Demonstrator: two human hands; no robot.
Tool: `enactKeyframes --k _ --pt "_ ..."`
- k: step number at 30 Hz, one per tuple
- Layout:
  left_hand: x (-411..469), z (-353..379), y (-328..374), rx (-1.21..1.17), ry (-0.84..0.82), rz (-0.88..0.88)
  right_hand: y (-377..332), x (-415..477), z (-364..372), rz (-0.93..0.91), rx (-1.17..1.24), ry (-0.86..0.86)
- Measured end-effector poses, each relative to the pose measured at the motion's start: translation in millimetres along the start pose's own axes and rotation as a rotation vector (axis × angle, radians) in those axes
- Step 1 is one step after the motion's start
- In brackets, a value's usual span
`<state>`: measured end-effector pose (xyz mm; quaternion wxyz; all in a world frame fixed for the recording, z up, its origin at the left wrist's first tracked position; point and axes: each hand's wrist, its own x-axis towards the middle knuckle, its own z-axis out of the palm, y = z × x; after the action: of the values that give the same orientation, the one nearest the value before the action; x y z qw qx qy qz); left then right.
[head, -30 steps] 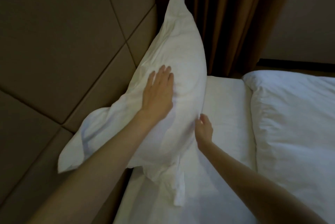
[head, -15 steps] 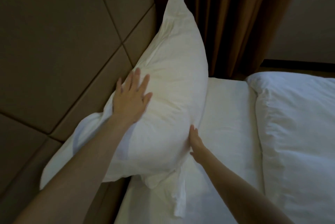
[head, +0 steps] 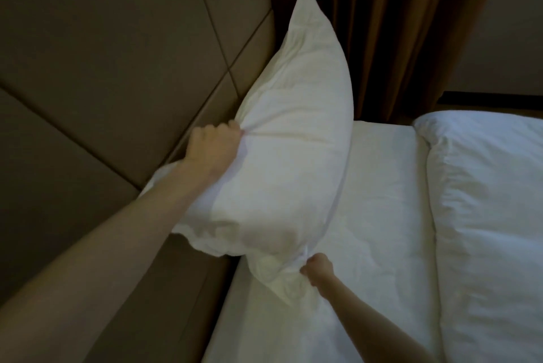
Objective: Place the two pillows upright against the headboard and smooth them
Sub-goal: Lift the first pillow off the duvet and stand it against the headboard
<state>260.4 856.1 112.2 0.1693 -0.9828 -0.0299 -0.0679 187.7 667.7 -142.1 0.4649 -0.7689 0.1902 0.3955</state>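
One pillow [head: 293, 139] in view, two hands on it, and one duvet [head: 484, 215] folded back at the right. The pillow stands on edge against the headboard [head: 102, 68], its lower end over the sheet [head: 382, 215]. The left hand [head: 213, 149] is clenched on the pillow's headboard-side edge, fabric bunched in the fist. The right hand [head: 318, 271] pinches the bottom corner. A second pillow cannot be made out; dim light blurs the pillowcase flap, and the curtain [head: 396, 24] is cut off above.
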Motion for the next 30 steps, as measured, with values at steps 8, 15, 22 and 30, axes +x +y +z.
enactKeyframes --k 8,15,22,30 --pt "52 -43 -31 0.045 0.090 -0.069 -10 0 -8 -0.086 -0.143 0.058" --pt "3 9 -23 0.245 0.075 0.133 -18 14 -33 -0.041 0.483 0.003" --pt "6 15 27 0.057 0.254 0.333 -82 -5 -41 -0.285 0.556 0.284" --pt "1 53 39 -0.034 -0.121 0.240 -63 -26 -52 -0.278 0.420 0.020"
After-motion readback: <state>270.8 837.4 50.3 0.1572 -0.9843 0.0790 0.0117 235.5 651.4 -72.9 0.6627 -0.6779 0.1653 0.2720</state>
